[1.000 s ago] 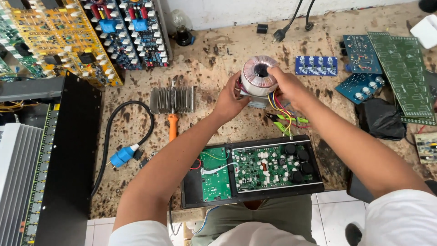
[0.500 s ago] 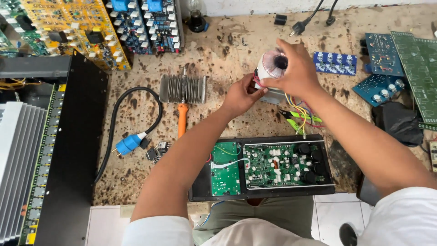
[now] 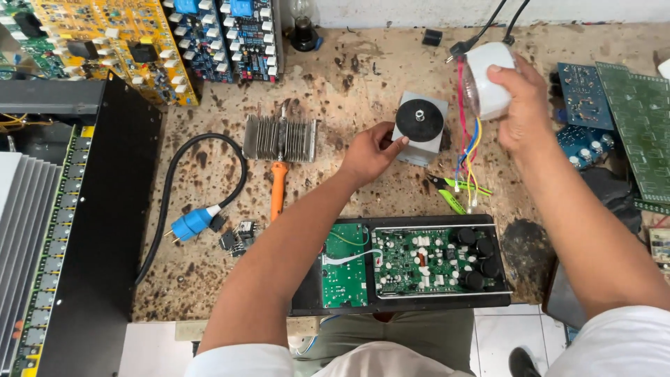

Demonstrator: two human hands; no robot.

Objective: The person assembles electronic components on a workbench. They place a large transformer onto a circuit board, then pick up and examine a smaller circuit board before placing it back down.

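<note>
Right hand (image 3: 520, 105) gripping the toroidal transformer (image 3: 488, 80), lifted off; left hand (image 3: 370, 150) pinching its grey mounting plate (image 3: 419, 129). Wires still dangling.

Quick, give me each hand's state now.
Left hand: closed on the grey mounting plate.
Right hand: closed on the white toroidal transformer, lifted.

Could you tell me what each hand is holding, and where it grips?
Right hand grips the white transformer around its outer rim, lifted. Left hand holds the grey mount by its left edge.

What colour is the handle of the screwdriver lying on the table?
Orange; the screwdriver shows best in the head view.
</note>
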